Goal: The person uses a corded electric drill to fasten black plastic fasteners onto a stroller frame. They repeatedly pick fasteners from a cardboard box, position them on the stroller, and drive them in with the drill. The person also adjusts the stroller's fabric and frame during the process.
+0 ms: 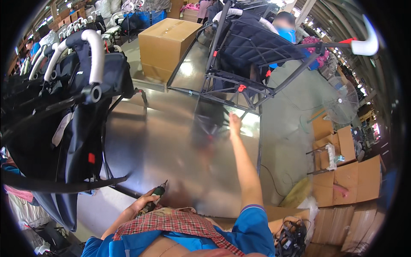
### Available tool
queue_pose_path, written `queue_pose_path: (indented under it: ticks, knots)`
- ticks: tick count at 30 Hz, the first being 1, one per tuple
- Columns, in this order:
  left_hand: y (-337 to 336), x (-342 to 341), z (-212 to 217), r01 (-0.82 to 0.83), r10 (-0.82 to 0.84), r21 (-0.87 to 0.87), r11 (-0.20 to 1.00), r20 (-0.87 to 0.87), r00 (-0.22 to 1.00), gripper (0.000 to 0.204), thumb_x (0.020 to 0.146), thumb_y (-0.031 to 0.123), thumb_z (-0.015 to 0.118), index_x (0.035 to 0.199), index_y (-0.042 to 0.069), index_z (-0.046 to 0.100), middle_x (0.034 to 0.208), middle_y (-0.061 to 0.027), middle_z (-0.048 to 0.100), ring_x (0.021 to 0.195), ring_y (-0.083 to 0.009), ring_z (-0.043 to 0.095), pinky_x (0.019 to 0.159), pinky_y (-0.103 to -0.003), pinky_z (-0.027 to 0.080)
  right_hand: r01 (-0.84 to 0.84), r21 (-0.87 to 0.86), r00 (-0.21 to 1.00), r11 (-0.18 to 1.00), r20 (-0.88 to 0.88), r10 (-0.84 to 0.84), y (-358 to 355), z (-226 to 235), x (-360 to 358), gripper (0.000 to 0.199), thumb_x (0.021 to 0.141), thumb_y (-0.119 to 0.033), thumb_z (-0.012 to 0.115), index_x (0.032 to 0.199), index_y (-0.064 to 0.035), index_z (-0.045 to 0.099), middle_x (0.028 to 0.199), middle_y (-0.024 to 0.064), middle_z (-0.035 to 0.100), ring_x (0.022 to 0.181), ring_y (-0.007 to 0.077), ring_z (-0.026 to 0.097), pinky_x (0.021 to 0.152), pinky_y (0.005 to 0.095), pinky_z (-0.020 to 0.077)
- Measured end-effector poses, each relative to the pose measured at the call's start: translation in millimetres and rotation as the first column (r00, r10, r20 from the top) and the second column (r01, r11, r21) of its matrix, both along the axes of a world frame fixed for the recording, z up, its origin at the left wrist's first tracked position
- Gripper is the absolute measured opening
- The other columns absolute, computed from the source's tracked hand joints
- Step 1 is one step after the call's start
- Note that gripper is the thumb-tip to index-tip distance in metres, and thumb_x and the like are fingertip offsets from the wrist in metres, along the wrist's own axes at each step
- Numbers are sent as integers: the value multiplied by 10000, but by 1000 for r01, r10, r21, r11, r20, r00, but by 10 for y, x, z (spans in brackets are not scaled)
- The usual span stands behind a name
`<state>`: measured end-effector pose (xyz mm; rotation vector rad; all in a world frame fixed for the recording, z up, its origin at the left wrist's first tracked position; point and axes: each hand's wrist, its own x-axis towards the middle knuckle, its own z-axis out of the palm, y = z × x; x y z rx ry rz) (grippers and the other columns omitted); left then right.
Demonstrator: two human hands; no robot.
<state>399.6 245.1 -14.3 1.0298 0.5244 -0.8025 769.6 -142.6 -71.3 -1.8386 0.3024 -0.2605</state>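
Observation:
In my left hand (147, 200), near the front edge of the metal-topped table (171, 141), is a green and black power screwdriver (158, 192), its bit pointing up and to the right. My right arm reaches far forward over the table. At its end my right hand (234, 124) is open, seen edge-on, just below the lower bars of a black stroller frame (244, 85); I cannot tell whether it touches them. This frame, with red clips and white wrapped handles, stands tilted at the table's far end.
Several black strollers (64, 107) with pale wrapped handles crowd the left side, one overhanging the table. A large cardboard box (167, 47) stands behind. To the right are a floor fan (342, 100) and open cartons (346, 180). Beyond the frame is another person (286, 32) in blue.

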Motion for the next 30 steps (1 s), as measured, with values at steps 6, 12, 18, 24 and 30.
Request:
queue_pose_path:
  ticks: [6, 12, 18, 24, 30]
  knots:
    - [-232, 278, -71, 42, -40, 46, 998, -44, 998, 664, 898, 302, 610, 1468, 101, 334, 1038, -48, 581, 891, -128, 548, 773, -263, 447, -143, 16, 927, 990, 352, 129, -494, 443, 1160, 533, 944, -483, 526, 1159, 4, 557, 1189, 260, 584, 1162, 372, 518, 944, 456, 389]
    - [-289, 386, -185, 8, -4, 72, 997, -55, 999, 637, 903, 283, 598, 1457, 96, 347, 1104, -72, 571, 897, -158, 576, 782, -281, 475, 31, -165, 893, 986, 448, 47, -405, 372, 1164, 519, 938, -454, 559, 771, 35, 605, 674, 230, 604, 612, 352, 601, 599, 438, 453]
    - [-411, 494, 15, 188, -196, 135, 973, 51, 979, 647, 912, 275, 574, 1465, 50, 324, 1214, -70, 538, 1024, -158, 531, 885, -256, 426, 136, -125, 845, 983, 533, -49, 318, 598, -540, 362, 898, -322, 644, 758, 10, 605, 692, 184, 632, 601, 359, 583, 565, 417, 456]
    - [-227, 242, -95, 348, -346, -11, 937, 91, 934, 639, 931, 255, 553, 1476, 37, 301, 1436, -89, 428, 1318, -200, 397, 1095, -303, 288, -26, -6, 821, 1000, 570, 25, 854, 668, -2430, 178, 807, -238, 745, 806, -64, 708, 713, 45, 670, 611, 200, 624, 526, 309, 446]
    - [-144, -223, -111, 631, -652, 167, 758, 215, 727, 746, 889, 299, 605, 1495, 34, 259, 1435, -113, 414, 1302, -188, 380, 1065, -274, 280, -2, -45, 888, 999, 459, 23, 1276, 749, -3760, 191, 767, -249, 759, 788, -66, 708, 718, 75, 648, 618, 278, 607, 558, 343, 453]
